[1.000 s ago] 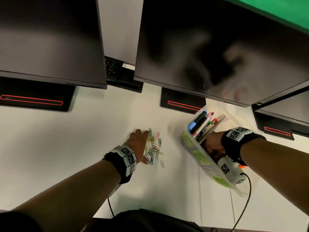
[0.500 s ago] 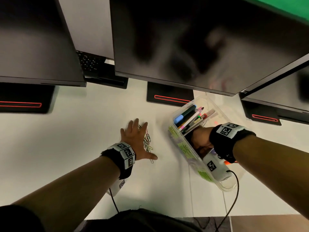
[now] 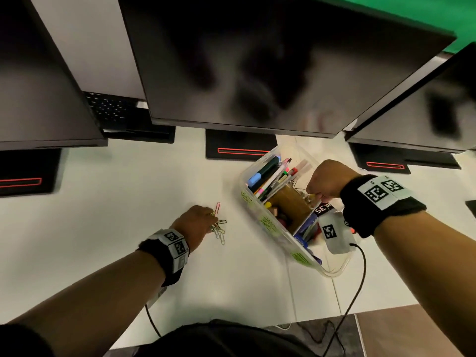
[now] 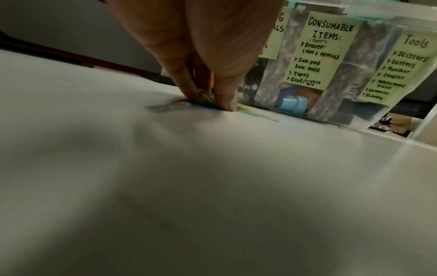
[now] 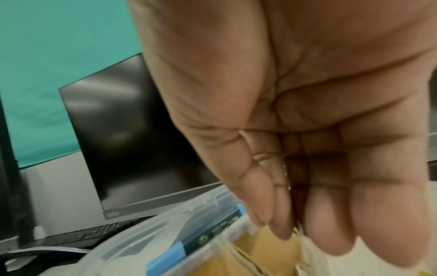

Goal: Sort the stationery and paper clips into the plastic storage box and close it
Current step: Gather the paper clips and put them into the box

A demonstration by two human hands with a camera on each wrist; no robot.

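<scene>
Several coloured paper clips lie in a small heap on the white desk, with one red clip a little apart. My left hand bunches its fingertips down on the heap and pinches clips against the desk. The clear plastic storage box stands open to the right, with green labels on its wall. It holds pens and a brown block. My right hand hovers over the box with thumb pressed to fingers. A small metallic glint shows between them.
Three dark monitors overhang the back of the desk on black bases. A keyboard lies behind at the left. A black cable runs from my right wrist over the desk's front edge.
My left hand went from lying flat and spread over the clips to pinching them with bunched fingers. My right hand rose from inside the box to just above it.
</scene>
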